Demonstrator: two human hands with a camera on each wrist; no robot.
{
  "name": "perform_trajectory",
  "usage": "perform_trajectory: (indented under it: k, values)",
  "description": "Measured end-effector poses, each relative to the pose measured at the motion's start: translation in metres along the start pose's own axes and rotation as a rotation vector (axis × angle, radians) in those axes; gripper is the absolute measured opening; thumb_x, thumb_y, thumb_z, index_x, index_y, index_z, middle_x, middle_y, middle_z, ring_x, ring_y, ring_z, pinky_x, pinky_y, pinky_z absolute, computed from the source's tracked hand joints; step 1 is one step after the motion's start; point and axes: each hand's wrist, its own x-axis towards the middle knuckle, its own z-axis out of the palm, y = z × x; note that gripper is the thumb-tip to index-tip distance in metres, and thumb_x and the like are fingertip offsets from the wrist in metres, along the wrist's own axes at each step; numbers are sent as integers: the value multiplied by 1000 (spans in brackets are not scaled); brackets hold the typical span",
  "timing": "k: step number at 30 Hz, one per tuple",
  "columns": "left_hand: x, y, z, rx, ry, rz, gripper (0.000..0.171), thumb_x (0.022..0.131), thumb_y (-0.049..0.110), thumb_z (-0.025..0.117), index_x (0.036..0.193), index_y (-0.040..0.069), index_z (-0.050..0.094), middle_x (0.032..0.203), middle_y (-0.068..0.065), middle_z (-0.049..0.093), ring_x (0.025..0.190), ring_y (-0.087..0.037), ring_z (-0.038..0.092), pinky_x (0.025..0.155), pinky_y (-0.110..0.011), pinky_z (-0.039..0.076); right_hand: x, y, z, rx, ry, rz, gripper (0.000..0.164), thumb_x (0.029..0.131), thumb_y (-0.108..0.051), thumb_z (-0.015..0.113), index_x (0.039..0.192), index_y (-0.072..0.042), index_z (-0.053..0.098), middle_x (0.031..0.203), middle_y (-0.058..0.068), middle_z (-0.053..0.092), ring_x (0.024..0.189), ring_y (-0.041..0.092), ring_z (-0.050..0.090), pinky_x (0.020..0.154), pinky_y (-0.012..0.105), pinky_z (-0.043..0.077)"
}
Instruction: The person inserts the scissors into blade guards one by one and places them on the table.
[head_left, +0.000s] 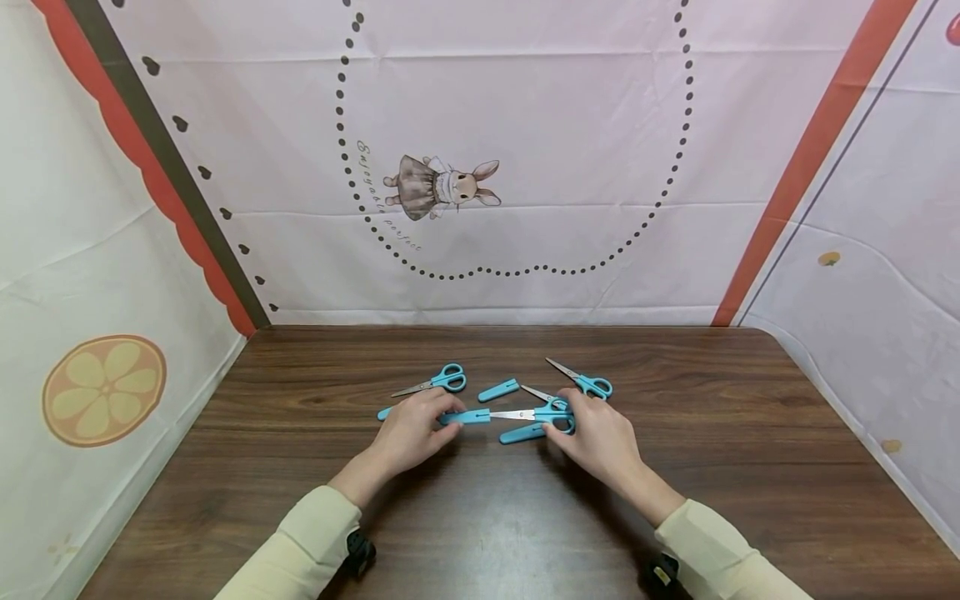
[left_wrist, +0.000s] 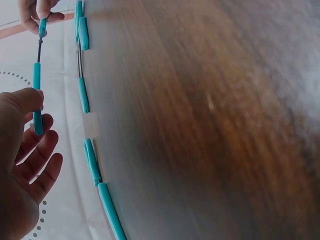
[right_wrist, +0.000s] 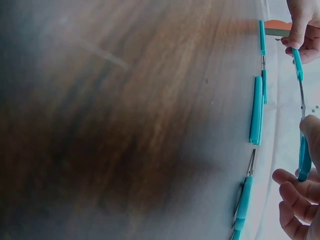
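Note:
My left hand point(head_left: 412, 425) pinches a blue blade cover point(head_left: 471, 417) between thumb and fingers. My right hand point(head_left: 600, 437) grips a pair of scissors point(head_left: 517, 414) by its blue handles, with the closed blades pointing left. The blade tips are right at the mouth of the cover, in line with it. Both wrist views show the cover point(left_wrist: 37, 100) and scissors point(right_wrist: 302, 100) held above the table. Behind the right fingers, another pair of scissors point(head_left: 538, 393) is partly hidden. A second cover point(head_left: 522, 433) lies just below the held scissors.
On the brown table point(head_left: 480, 533) lie more blue-handled scissors point(head_left: 450, 378), back left, and scissors point(head_left: 592, 386), back right. A loose cover point(head_left: 498, 390) lies between them. The end of another cover point(head_left: 384, 413) shows beside my left hand. A printed cloth point(head_left: 570, 167) hangs behind the table.

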Motion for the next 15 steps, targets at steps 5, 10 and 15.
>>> perform_trajectory:
  k: [5, 10, 15]
  values:
    - [1, 1, 0, 8, 2, 5, 14, 83, 22, 68, 97, 19, 67, 88, 5, 62, 68, -3, 50, 58, -20, 42, 0, -1, 0, -5, 1, -5, 51, 74, -44, 71, 113, -13, 59, 66, -2, 55, 51, 8, 41, 40, 23, 29]
    - [1, 2, 1, 15, 10, 21, 13, 83, 22, 68, 96, 18, 67, 86, 5, 62, 67, -3, 50, 58, -20, 42, -1, -1, 1, -7, -2, 1, 52, 74, -44, 71, 114, -13, 58, 67, -2, 55, 52, 8, 41, 41, 23, 29]
    - [2, 4, 2, 14, 1, 20, 13, 83, 21, 68, 96, 18, 67, 86, 6, 61, 67, -3, 50, 58, -20, 42, -2, -1, 2, -7, 11, -3, 52, 74, -44, 72, 114, -12, 59, 68, -1, 56, 53, 9, 44, 41, 24, 31]
